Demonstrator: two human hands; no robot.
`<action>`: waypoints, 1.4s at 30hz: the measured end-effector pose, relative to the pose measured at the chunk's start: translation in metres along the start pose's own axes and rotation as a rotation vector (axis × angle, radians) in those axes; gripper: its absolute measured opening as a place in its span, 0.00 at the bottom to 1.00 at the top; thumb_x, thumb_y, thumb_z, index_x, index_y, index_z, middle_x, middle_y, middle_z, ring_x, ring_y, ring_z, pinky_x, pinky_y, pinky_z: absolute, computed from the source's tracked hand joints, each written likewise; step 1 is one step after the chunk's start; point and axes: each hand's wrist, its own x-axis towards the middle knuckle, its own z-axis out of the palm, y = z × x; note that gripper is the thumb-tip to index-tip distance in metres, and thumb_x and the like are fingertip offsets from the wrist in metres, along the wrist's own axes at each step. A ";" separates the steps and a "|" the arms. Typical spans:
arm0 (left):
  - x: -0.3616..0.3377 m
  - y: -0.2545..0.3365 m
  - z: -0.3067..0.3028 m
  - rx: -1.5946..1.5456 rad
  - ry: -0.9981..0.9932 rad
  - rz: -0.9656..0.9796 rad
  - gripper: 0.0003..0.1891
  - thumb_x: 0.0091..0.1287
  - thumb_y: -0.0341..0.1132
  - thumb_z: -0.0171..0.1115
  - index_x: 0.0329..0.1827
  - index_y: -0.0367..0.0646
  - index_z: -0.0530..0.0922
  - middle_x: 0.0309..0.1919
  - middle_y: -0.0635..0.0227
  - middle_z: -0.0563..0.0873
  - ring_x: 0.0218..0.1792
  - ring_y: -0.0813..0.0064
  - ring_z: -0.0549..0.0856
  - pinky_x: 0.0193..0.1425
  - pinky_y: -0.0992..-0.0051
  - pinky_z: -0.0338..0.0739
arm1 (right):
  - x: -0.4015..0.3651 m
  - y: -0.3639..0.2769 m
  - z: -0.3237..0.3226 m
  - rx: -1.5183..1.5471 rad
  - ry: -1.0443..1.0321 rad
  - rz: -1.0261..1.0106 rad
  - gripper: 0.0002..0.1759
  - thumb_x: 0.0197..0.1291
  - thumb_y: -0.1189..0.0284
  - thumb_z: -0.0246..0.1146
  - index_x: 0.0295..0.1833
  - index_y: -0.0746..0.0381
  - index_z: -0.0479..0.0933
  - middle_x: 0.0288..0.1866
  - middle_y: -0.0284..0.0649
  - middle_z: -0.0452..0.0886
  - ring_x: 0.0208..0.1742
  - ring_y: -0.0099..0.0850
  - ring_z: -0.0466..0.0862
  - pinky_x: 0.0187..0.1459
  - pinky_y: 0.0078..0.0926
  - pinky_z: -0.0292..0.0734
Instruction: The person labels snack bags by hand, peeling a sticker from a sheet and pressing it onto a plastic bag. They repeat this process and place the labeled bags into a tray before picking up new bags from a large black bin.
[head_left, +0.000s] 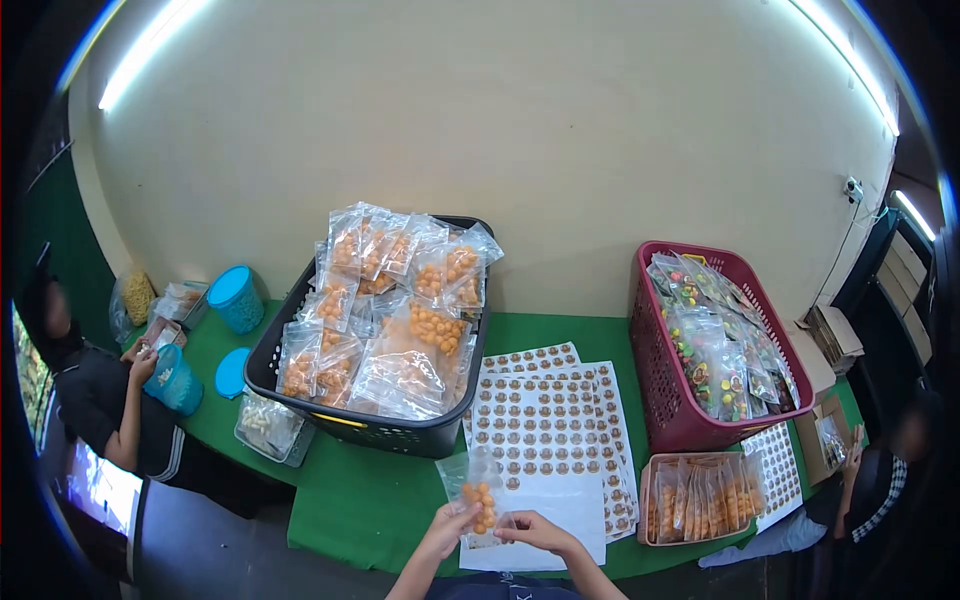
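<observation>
A clear plastic bag of round orange snacks is in front of me, above the near edge of the table. My left hand grips its left side, thumb over the plastic. The fingers of my right hand are pinched together at the bag's lower right edge; whether a small sticker is also between them is too small to tell. Under and behind the bag lie white sheets of round brown stickers. The lower part of the top sheet is bare.
A black basket heaped with snack bags stands behind my left hand. To the right are a maroon basket of colourful packets and a small tray of orange bags. Blue tubs stand left. One person works at each side.
</observation>
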 end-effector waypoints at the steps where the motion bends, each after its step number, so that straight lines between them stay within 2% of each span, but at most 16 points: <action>1: 0.006 -0.004 -0.006 0.004 0.044 0.055 0.15 0.63 0.35 0.55 0.49 0.37 0.72 0.40 0.68 0.80 0.39 0.79 0.80 0.43 0.80 0.75 | 0.006 0.002 -0.007 0.004 0.010 -0.012 0.10 0.58 0.66 0.58 0.37 0.63 0.75 0.29 0.30 0.75 0.31 0.17 0.72 0.37 0.16 0.68; 2: 0.006 -0.009 -0.011 0.008 0.088 0.103 0.13 0.63 0.34 0.55 0.48 0.37 0.73 0.38 0.68 0.81 0.37 0.79 0.81 0.41 0.80 0.76 | 0.012 0.006 -0.015 0.014 0.023 -0.020 0.11 0.57 0.66 0.59 0.38 0.63 0.75 0.30 0.31 0.75 0.32 0.18 0.73 0.37 0.16 0.69; 4: -0.001 0.012 -0.010 0.010 0.127 0.164 0.13 0.63 0.34 0.55 0.47 0.37 0.73 0.38 0.67 0.81 0.37 0.78 0.81 0.40 0.80 0.76 | 0.028 0.010 -0.039 0.131 0.200 0.124 0.13 0.56 0.65 0.60 0.40 0.64 0.75 0.32 0.32 0.76 0.34 0.20 0.74 0.37 0.19 0.71; 6: -0.005 0.026 -0.011 -0.033 0.174 0.218 0.12 0.63 0.34 0.55 0.47 0.37 0.73 0.37 0.67 0.81 0.38 0.77 0.81 0.42 0.78 0.76 | 0.055 0.050 -0.073 -0.113 0.364 0.015 0.15 0.53 0.65 0.63 0.41 0.65 0.75 0.33 0.35 0.78 0.35 0.21 0.76 0.37 0.20 0.73; 11: -0.022 0.034 -0.023 -0.244 0.270 0.124 0.13 0.62 0.34 0.56 0.49 0.40 0.72 0.41 0.69 0.80 0.43 0.76 0.79 0.48 0.74 0.74 | 0.086 0.144 -0.090 -0.926 0.685 0.066 0.15 0.47 0.70 0.65 0.40 0.64 0.74 0.34 0.44 0.75 0.36 0.36 0.76 0.39 0.30 0.72; 15: -0.027 0.019 -0.031 -0.265 0.306 0.125 0.15 0.62 0.34 0.55 0.51 0.42 0.70 0.44 0.70 0.78 0.46 0.76 0.78 0.51 0.73 0.72 | 0.091 0.133 -0.065 -0.935 0.951 -0.001 0.12 0.46 0.72 0.63 0.38 0.62 0.72 0.36 0.45 0.72 0.38 0.42 0.74 0.39 0.37 0.71; 18: -0.027 0.013 -0.034 -0.279 0.296 0.124 0.16 0.62 0.34 0.55 0.52 0.43 0.69 0.44 0.69 0.77 0.46 0.75 0.78 0.51 0.72 0.72 | 0.088 0.121 -0.057 -1.031 0.985 -0.075 0.12 0.46 0.71 0.63 0.37 0.62 0.72 0.35 0.45 0.71 0.38 0.42 0.75 0.38 0.37 0.71; 21: -0.023 0.013 -0.033 -0.306 0.277 0.102 0.15 0.63 0.32 0.54 0.51 0.40 0.69 0.44 0.67 0.77 0.46 0.75 0.77 0.51 0.74 0.72 | 0.097 0.125 -0.059 -1.052 0.923 0.022 0.11 0.46 0.70 0.63 0.36 0.61 0.72 0.36 0.43 0.72 0.39 0.40 0.75 0.37 0.38 0.70; 25: -0.016 0.012 -0.022 -0.295 0.258 0.055 0.14 0.62 0.32 0.55 0.49 0.37 0.69 0.41 0.66 0.78 0.45 0.76 0.77 0.51 0.76 0.72 | 0.102 0.130 -0.061 -0.971 0.988 0.075 0.11 0.45 0.70 0.63 0.35 0.59 0.71 0.35 0.39 0.72 0.38 0.37 0.76 0.39 0.38 0.68; 27: -0.011 0.003 -0.019 -0.248 0.208 0.045 0.13 0.62 0.33 0.55 0.48 0.38 0.70 0.40 0.66 0.79 0.42 0.75 0.79 0.47 0.75 0.74 | 0.105 0.135 -0.066 -0.916 0.980 0.089 0.11 0.45 0.70 0.63 0.36 0.58 0.71 0.34 0.38 0.73 0.37 0.35 0.76 0.40 0.39 0.67; 30: -0.008 -0.006 -0.013 -0.183 0.155 -0.031 0.13 0.62 0.34 0.56 0.47 0.38 0.71 0.39 0.67 0.79 0.39 0.77 0.79 0.45 0.77 0.75 | 0.110 0.151 -0.071 -0.738 1.106 0.004 0.11 0.46 0.70 0.62 0.36 0.57 0.71 0.34 0.36 0.73 0.36 0.34 0.76 0.39 0.38 0.66; 33: -0.012 -0.007 -0.003 -0.104 0.093 -0.064 0.17 0.61 0.39 0.59 0.48 0.37 0.70 0.39 0.68 0.78 0.40 0.79 0.79 0.45 0.78 0.75 | 0.109 0.151 -0.072 -0.828 1.069 0.028 0.09 0.49 0.71 0.60 0.37 0.58 0.70 0.35 0.37 0.74 0.39 0.36 0.76 0.39 0.39 0.66; 35: -0.011 -0.007 -0.001 -0.026 0.105 -0.083 0.15 0.61 0.39 0.58 0.46 0.38 0.72 0.37 0.68 0.79 0.38 0.79 0.80 0.43 0.79 0.74 | 0.112 0.148 -0.070 -0.822 1.085 0.085 0.07 0.53 0.72 0.55 0.38 0.59 0.70 0.35 0.38 0.74 0.40 0.38 0.75 0.38 0.41 0.66; 38: -0.011 -0.005 0.002 0.061 0.136 -0.125 0.16 0.61 0.40 0.58 0.45 0.38 0.73 0.36 0.69 0.80 0.37 0.79 0.80 0.42 0.80 0.74 | 0.111 0.160 -0.076 -0.771 1.050 0.091 0.04 0.57 0.70 0.54 0.36 0.58 0.71 0.35 0.36 0.75 0.39 0.33 0.75 0.39 0.35 0.65; 41: -0.011 -0.005 0.003 0.075 0.128 -0.103 0.18 0.61 0.41 0.58 0.47 0.38 0.72 0.38 0.68 0.80 0.38 0.80 0.79 0.44 0.80 0.74 | 0.099 0.164 -0.083 0.181 0.811 -0.072 0.05 0.60 0.70 0.51 0.38 0.58 0.70 0.36 0.33 0.76 0.39 0.28 0.75 0.40 0.31 0.65; 42: -0.013 -0.002 0.005 0.068 0.123 -0.099 0.19 0.61 0.42 0.58 0.48 0.38 0.71 0.39 0.69 0.79 0.40 0.80 0.79 0.45 0.80 0.73 | 0.092 0.156 -0.084 0.250 0.770 -0.038 0.05 0.61 0.70 0.51 0.39 0.58 0.70 0.36 0.33 0.75 0.39 0.27 0.74 0.41 0.30 0.65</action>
